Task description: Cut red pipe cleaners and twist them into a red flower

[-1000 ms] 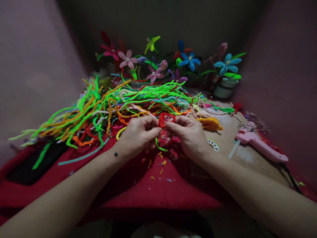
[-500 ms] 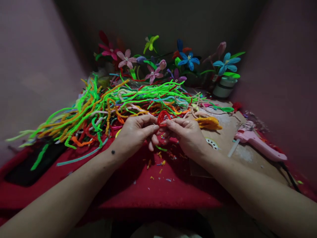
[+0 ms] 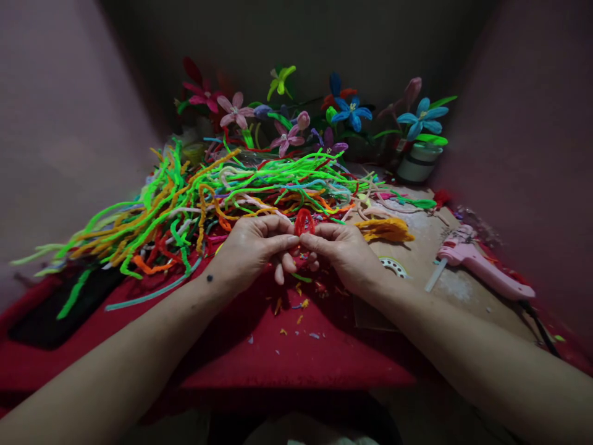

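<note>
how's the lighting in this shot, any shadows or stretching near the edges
Head view: dim overall, back wall almost black; soft shadows on the red cloth below the left hand and right hand; forearms look stretched toward the lower corners; red loop small, fine detail hard to read.

I see both forearms (image 3: 139, 352) slanting inward, the left hand (image 3: 252, 252) and right hand (image 3: 348, 253) nearly meeting, thumbs (image 3: 282, 243) close together, fingers (image 3: 272, 224) curled in a pinch.

Craft nook: tangled multicoloured fuzzy pipe cleaners (image 3: 278, 178), pink plastic glue gun (image 3: 486, 266) right of them, bright fuzzy flowers (image 3: 353, 115) behind.
</note>
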The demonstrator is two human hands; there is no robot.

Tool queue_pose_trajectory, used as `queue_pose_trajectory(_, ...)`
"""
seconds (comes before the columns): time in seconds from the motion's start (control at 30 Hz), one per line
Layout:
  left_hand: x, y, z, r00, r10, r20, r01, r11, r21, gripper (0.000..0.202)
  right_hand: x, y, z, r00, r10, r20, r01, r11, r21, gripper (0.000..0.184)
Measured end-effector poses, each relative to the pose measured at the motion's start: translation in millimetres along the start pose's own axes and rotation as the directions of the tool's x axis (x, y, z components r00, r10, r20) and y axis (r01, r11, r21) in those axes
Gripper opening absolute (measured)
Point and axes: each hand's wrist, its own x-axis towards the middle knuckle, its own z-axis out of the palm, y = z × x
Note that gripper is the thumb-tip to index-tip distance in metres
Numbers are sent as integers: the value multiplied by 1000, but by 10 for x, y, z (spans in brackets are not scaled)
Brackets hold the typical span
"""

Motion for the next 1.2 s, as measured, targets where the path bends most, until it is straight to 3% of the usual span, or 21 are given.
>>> queue_pose_trajectory(0.13,1,8,-2,994,-89,61,86,995,57,10,46,10,-23,999,-5,32,-4,961,276,27)
queue_pose_trajectory(0.23,5,2,-17,987,-124,104,118,991,62,9,63,26,-32,1000,-10,12,6,954,300,20)
queue_pose_trajectory(0.43,51,-22,-119,944,-141,300,149,989,-4,14,61,32,-13,999,29,-45,-12,937,348,26)
queue_pose_trajectory(0.53,65,-15,-159,932,-167,321,173,985,11,14,56,24,-12,997,35,-63,-11,935,355,27)
queue_pose_trajectory(0.77,40,80,-151,965,-169,202,117,962,245,13,66,40,-16,992,24,-127,15,957,291,22)
queue_pose_trajectory(0.87,23,81,-122,995,-36,95,2,941,338,30,59,34,-13,988,31,-151,10,965,262,23)
queue_pose_trajectory(0.97,9,48,-62,994,103,29,-106,910,402,28,44,22,-3,989,42,-140,-5,966,257,24)
queue_pose_trajectory(1.07,7,24,-1,995,96,37,-103,881,461,16,33,17,2,991,73,-109,-40,960,278,24)
queue_pose_trajectory(1.2,11,35,26,995,96,-1,-88,916,391,14,28,35,-4,995,82,-51,-62,948,312,26)
